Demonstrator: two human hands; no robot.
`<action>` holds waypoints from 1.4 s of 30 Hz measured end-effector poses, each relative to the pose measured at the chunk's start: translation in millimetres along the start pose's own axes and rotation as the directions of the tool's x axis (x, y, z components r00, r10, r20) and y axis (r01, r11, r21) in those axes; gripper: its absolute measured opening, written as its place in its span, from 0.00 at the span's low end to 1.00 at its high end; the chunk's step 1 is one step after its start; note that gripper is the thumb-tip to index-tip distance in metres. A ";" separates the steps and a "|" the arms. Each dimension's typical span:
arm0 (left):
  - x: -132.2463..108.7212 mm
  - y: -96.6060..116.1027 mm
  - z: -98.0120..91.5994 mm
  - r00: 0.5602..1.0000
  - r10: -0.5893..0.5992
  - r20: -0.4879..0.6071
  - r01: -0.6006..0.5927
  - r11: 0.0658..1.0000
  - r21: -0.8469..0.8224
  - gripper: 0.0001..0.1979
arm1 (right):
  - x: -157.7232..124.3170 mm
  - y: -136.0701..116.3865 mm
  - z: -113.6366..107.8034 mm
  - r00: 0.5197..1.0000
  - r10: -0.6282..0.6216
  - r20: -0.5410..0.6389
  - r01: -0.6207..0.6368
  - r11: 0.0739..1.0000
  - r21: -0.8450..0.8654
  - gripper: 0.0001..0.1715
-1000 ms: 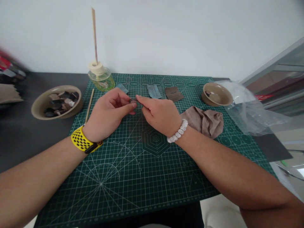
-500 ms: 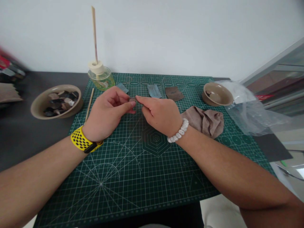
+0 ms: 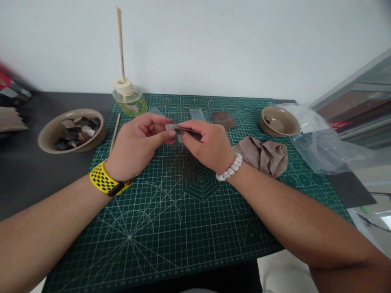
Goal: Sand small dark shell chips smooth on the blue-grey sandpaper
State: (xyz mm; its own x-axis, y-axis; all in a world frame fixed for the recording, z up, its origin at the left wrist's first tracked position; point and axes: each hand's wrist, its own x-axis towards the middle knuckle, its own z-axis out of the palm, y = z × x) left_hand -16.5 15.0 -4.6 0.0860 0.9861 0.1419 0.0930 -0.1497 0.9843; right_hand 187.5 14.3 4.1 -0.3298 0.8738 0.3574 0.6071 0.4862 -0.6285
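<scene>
My left hand [image 3: 137,144], with a yellow watch band on the wrist, pinches a small pale piece [image 3: 170,127] between thumb and fingers above the green cutting mat [image 3: 171,211]. My right hand [image 3: 207,144], wearing a white bead bracelet, is closed on a thin dark strip [image 3: 191,131] that lies against that piece. Both hands meet over the middle of the mat's far half.
A tan bowl of dark and pale pieces [image 3: 71,130] sits at the left, a wooden stick [image 3: 115,132] beside it. A glass bottle with a reed [image 3: 128,97] stands at the back. Flat strips [image 3: 224,119], a brown cloth [image 3: 262,155], another bowl [image 3: 278,121] and a clear plastic bag [image 3: 324,142] lie right.
Both hands have lifted slightly. My right hand has drawn its fingers in and now shows a dark strip pressed on the small piece; the pale piece is turned more into view.
</scene>
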 end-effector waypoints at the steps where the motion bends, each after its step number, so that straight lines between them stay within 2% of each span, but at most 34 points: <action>1: 0.3 -0.3 -0.1 1.000 -0.003 0.006 0.003 1.000 -0.011 0.11 | 0.1 0.5 -0.1 1.000 0.001 0.002 -0.001 1.000 0.017 0.18; 10: 1.8 0.4 -0.1 0.996 -0.041 0.084 0.045 0.998 -0.039 0.12 | 5.1 10.3 0.5 1.000 0.026 0.013 -0.028 0.984 0.178 0.10; 17: 0.9 3.5 -0.4 0.992 -0.069 0.104 0.073 0.997 -0.038 0.10 | 7.0 13.8 2.3 0.999 0.047 0.007 -0.047 0.973 0.227 0.08; 23: 0.7 3.6 -0.8 0.994 -0.077 0.084 0.079 0.996 -0.027 0.14 | 7.1 12.7 2.4 0.996 0.084 -0.040 -0.070 0.962 0.263 0.05; 27: 0.9 2.5 0.4 0.995 -0.064 0.081 0.066 0.998 -0.022 0.14 | 6.0 12.0 2.8 0.996 0.069 -0.062 -0.053 0.970 0.239 0.07; 33: 1.5 2.9 1.7 0.996 -0.056 0.075 0.060 0.997 -0.053 0.12 | 5.0 12.7 2.9 0.999 0.034 -0.030 -0.026 0.971 0.238 0.10; 38: 0.4 6.3 0.9 0.989 -0.084 0.124 0.092 0.994 -0.056 0.14 | 8.1 21.8 5.8 1.000 0.013 -0.022 -0.005 0.936 0.352 0.12; 42: 0.5 3.8 0.3 0.988 -0.058 0.144 0.074 0.991 -0.109 0.14 | 10.1 25.8 7.6 0.999 0.025 -0.027 -0.011 0.905 0.424 0.13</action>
State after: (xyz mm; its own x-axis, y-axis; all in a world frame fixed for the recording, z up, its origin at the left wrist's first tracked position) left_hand -15.8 14.9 -0.8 0.2220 0.9727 0.0680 -0.0094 -0.0676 0.9977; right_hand 194.4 35.8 -13.8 -0.2949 0.8849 0.3605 0.2465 0.4349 -0.8661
